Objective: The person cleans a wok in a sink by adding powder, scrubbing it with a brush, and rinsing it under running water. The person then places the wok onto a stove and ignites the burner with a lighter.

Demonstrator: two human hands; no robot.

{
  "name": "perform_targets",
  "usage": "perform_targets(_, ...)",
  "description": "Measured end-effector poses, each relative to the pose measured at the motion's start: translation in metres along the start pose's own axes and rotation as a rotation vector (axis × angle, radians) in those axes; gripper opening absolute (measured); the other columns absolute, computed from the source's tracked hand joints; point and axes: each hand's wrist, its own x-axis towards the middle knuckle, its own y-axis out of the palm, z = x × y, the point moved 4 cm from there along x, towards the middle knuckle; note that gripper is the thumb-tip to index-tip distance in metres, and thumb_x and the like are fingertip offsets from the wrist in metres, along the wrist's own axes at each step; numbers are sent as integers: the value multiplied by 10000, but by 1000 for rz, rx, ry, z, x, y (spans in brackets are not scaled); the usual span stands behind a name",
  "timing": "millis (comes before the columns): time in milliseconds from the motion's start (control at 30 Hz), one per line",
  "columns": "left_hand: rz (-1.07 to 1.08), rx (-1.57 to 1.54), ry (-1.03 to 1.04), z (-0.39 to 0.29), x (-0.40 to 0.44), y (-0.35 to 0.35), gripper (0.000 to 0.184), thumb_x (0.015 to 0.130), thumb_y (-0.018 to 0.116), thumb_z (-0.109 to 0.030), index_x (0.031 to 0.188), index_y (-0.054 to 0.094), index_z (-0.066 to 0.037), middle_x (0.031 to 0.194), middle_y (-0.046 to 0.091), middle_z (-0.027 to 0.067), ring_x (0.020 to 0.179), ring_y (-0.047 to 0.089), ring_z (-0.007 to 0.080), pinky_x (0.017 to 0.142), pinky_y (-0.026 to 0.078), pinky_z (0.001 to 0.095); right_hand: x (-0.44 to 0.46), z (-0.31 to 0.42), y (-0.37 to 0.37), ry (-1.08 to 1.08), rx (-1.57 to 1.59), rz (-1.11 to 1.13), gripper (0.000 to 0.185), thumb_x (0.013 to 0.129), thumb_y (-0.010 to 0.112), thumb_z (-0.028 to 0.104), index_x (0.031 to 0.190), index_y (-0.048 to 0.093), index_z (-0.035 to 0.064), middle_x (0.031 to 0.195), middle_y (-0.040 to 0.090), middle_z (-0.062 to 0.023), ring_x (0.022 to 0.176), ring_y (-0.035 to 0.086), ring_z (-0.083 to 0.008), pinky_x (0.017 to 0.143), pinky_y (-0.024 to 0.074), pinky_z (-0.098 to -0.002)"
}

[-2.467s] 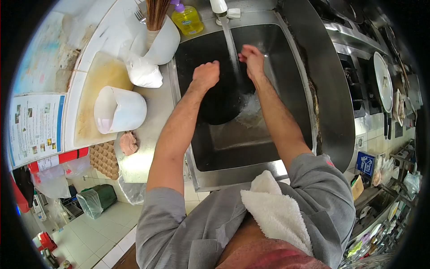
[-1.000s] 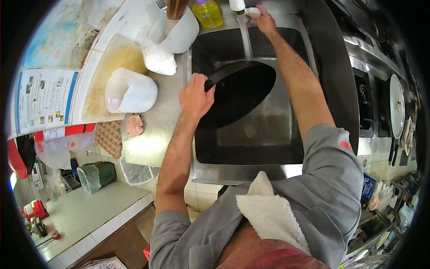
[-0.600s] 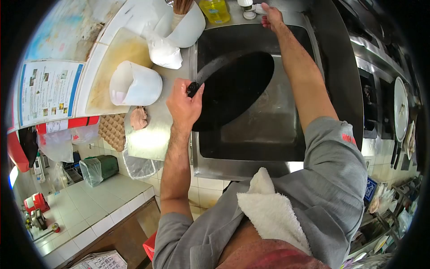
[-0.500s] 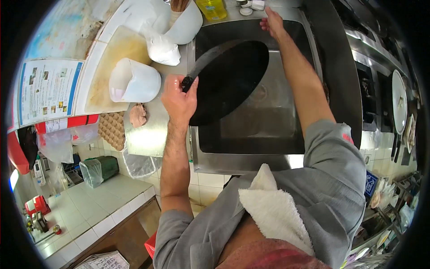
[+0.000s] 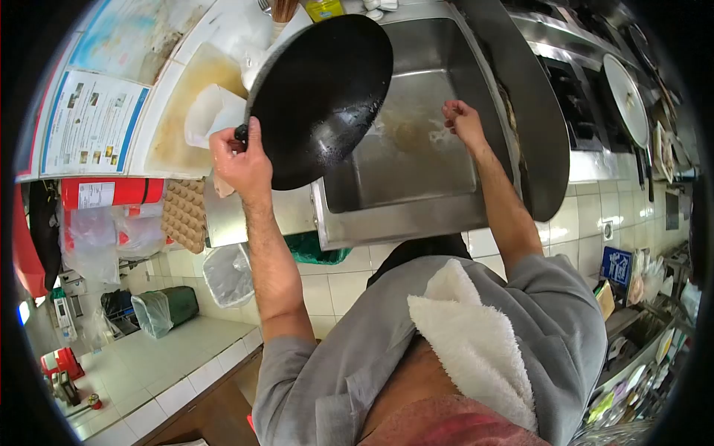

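My left hand [image 5: 244, 160] grips the short handle of a black wok [image 5: 316, 97]. Tilted up on its side, the wok reaches over the left part of the steel sink [image 5: 405, 223] and the counter beside it. Water drops glisten on its dark surface. Above the sink basin, my right hand [image 5: 464, 125] hangs apart from the wok, fingers loosely bent and nothing seen in them. A wet patch shows on the sink floor below.
Left of the wok are a white plastic container [image 5: 208, 115], a stained cutting board [image 5: 169, 141] and an egg tray [image 5: 184, 215]. A yellow bottle [image 5: 324, 9] stands behind the sink. On the right are stove burners [image 5: 569, 97] and a white pan [image 5: 625, 100].
The wok has moved left, out from over much of the sink, with my left hand still on its handle. My right hand has come back from the sink's far edge to above the basin.
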Motion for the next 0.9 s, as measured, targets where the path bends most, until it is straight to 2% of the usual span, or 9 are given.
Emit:
perform_targets(67,-17,12,-4,4,-4,-20,287,708,738,-155,725,486,-18,614,424,5,517,362,98,462,320,234,-41,-1,-8,-123,-217,-7,243,821,571,177,1012,576,28,761,575,-33,651,533,-133,589,425,-259)
perform_targets(100,-37,35,-12,3,-6,-29,290,710,737,-162,731,488,-15,615,423,2,518,363,96,464,322,232,-58,-6,-15,-131,-219,-21,243,821,571,177,1012,576,28,761,575,-33,651,533,-133,589,425,-259)
perform_targets(167,-57,-27,-21,2,-13,-44,299,714,737,-175,744,492,-7,622,424,-1,523,361,88,469,326,226,-95,-8,-26,-340,-387,-88,264,818,569,150,1044,572,15,805,592,-80,687,542,-161,649,441,-275)
perform_targets(267,-67,-131,-55,11,-25,-60,303,715,738,-177,753,495,0,623,430,-2,527,362,80,472,329,221,-151,-6,-39,-428,-459,-201,236,815,564,128,1017,586,7,842,598,-114,714,547,-172,659,445,-285)
perform_targets(467,-95,-120,-34,5,-46,-79,294,718,735,-168,741,500,7,618,438,0,527,370,75,470,335,218,-224,-12,-57,-421,-452,-271,221,809,572,126,989,596,0,839,598,-114,716,557,-167,658,450,-284)
perform_targets(667,-108,-126,-12,-4,-58,-85,306,714,738,-164,731,491,15,620,443,13,518,379,89,465,339,225,-261,-33,-85,-450,-496,-320,227,797,581,115,997,592,10,838,596,-121,706,560,-183,658,456,-294)
perform_targets(833,-117,-147,3,-21,-65,-87,310,714,737,-162,746,489,22,635,459,32,543,411,114,497,376,253,-281,-69,-112,-358,-615,-249,241,781,586,97,1005,579,7,823,589,-119,704,538,-186,660,450,-292)
perform_targets(900,-131,-147,2,-23,-67,-86,315,711,740,-168,753,494,24,641,466,35,547,417,121,505,384,258,-290,-88,-131,-360,-557,-241,249,768,591,89,1003,578,6,825,587,-119,703,530,-183,656,447,-289)
